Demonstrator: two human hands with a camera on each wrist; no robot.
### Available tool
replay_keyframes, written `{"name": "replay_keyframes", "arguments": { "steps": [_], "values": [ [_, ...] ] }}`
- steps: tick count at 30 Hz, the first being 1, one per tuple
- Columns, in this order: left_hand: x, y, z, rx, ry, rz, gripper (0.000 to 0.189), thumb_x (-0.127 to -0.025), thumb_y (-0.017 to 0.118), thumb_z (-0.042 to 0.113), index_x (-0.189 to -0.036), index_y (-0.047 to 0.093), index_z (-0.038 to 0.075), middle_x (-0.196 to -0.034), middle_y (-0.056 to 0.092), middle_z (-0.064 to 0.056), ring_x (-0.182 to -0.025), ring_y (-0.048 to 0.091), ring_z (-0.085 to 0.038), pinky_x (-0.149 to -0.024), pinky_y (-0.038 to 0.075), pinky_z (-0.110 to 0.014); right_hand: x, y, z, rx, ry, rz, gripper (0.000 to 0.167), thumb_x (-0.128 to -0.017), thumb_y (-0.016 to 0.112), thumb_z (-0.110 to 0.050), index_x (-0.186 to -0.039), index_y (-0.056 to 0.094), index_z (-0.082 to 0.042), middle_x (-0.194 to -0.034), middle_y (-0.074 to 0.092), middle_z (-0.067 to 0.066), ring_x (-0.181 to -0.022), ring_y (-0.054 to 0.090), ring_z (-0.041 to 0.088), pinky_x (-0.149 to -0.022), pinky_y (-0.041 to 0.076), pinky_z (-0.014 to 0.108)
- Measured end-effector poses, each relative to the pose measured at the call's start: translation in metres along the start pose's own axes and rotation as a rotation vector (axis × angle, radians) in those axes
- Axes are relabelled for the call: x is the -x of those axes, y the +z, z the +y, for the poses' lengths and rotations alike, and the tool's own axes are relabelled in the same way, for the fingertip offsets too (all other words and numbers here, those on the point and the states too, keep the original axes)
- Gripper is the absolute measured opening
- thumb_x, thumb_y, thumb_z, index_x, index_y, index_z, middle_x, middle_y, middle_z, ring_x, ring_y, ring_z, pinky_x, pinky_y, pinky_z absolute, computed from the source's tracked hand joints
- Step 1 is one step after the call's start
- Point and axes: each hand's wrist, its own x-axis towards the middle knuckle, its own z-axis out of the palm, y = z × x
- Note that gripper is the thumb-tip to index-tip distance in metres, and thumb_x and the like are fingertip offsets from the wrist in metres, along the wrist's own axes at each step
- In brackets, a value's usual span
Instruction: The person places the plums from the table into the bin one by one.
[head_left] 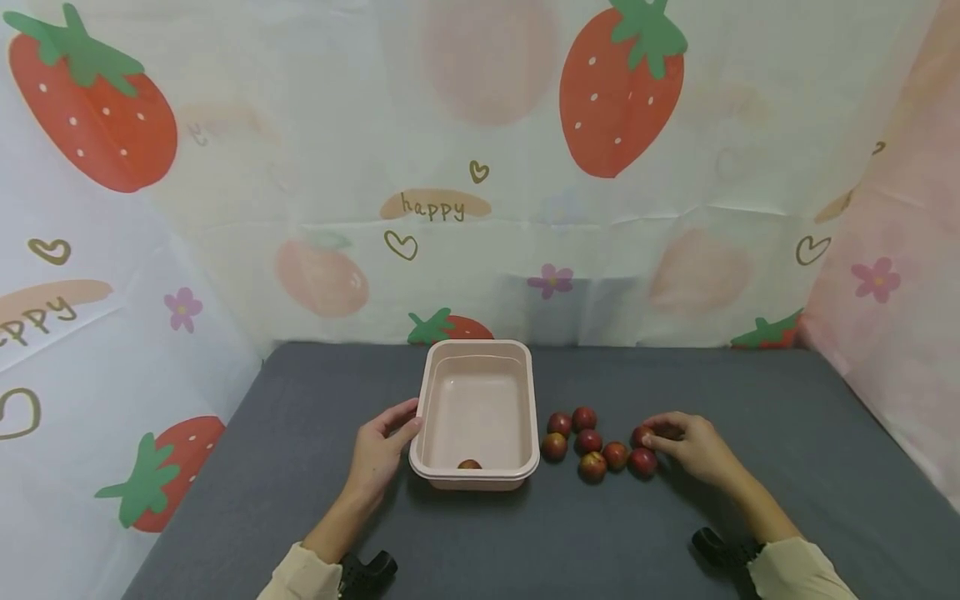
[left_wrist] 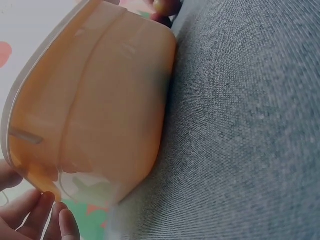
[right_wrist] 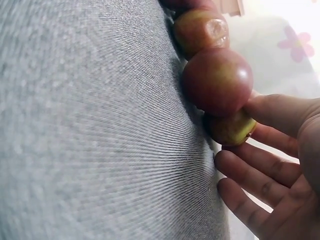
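Tray [head_left: 483,408]: pale pink, rectangular with rounded corners, standing upright on the grey cloth [head_left: 480,546], open top facing up.
Tray contents: I count one fruit inside, the tray fruit [head_left: 469,465], at the 6 o'clock end, partly hidden by the near rim.
Tray axis: long axis runs 12 to 6 o'clock; I take bearings from the tray's centre in my head feed.
Loose fruits [head_left: 588,442]: I count seven, red to yellowish, clustered on the cloth between 3 and 4 o'clock.
Held fruit [head_left: 638,436]: just past 3 o'clock, at the cluster's far side; nearly round, so I cannot fix a long axis. A small dark spot on its skin points to 4 o'clock in my right wrist feed. I cannot tell whether it touches the cloth.
Right hand [head_left: 693,447]: at 3 o'clock; thumb and fingers pinch the held fruit.
Left hand [head_left: 381,446]: at 9 o'clock; thumb and fingertips close narrowly on the tray's edge.
Lettering: backdrop [head_left: 225,183] reads "happy" on a peach patch between 11 and 12 o'clock; a second patch, between 9 and 10, is cut off, "ppy" legible.
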Motion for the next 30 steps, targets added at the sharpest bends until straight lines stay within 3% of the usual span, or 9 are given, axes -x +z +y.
{"name": "replay_keyframes", "arguments": {
  "steps": [4, 13, 25, 30],
  "values": [
    [0.000, -0.001, 0.001, 0.005, 0.006, -0.004, 0.038, -0.093, 0.064, 0.014, -0.130, 0.061, 0.005, -0.129, 0.063, -0.016, -0.124, 0.055, -0.025, -0.103, 0.045, -0.039, -0.001, 0.000, 0.000, 0.005, 0.001, 0.007, 0.035, -0.089, 0.070, -0.028, -0.112, 0.068, -0.001, -0.104, 0.072, 0.015, -0.090, 0.066, 0.023, -0.071, 0.051, 0.033],
    [-0.001, -0.001, -0.001, -0.008, -0.006, -0.004, 0.038, -0.093, 0.065, 0.014, -0.129, 0.062, 0.005, -0.128, 0.064, -0.015, -0.123, 0.055, -0.024, -0.098, 0.047, -0.030, 0.001, -0.001, -0.001, -0.010, -0.001, 0.001, 0.037, -0.089, 0.071, -0.026, -0.113, 0.067, 0.001, -0.104, 0.072, 0.017, -0.092, 0.067, 0.025, -0.070, 0.050, 0.029],
    [-0.001, -0.001, -0.001, -0.002, -0.001, -0.006, 0.038, -0.093, 0.065, 0.015, -0.129, 0.062, 0.005, -0.128, 0.064, -0.015, -0.122, 0.056, -0.024, -0.100, 0.047, -0.036, -0.002, -0.015, -0.013, -0.065, 0.021, 0.042, 0.042, -0.090, 0.069, -0.033, -0.118, 0.066, -0.001, -0.113, 0.070, 0.019, -0.100, 0.067, 0.029, -0.075, 0.053, 0.029],
    [0.000, -0.001, 0.000, 0.010, -0.007, -0.004, 0.038, -0.093, 0.065, 0.015, -0.129, 0.062, 0.005, -0.128, 0.064, -0.016, -0.122, 0.056, -0.024, -0.091, 0.046, -0.018, -0.003, -0.021, -0.020, -0.050, -0.024, 0.066, 0.040, -0.091, 0.068, -0.030, -0.118, 0.066, -0.002, -0.111, 0.071, 0.017, -0.095, 0.067, 0.021, -0.073, 0.052, 0.025]
  ]
}}
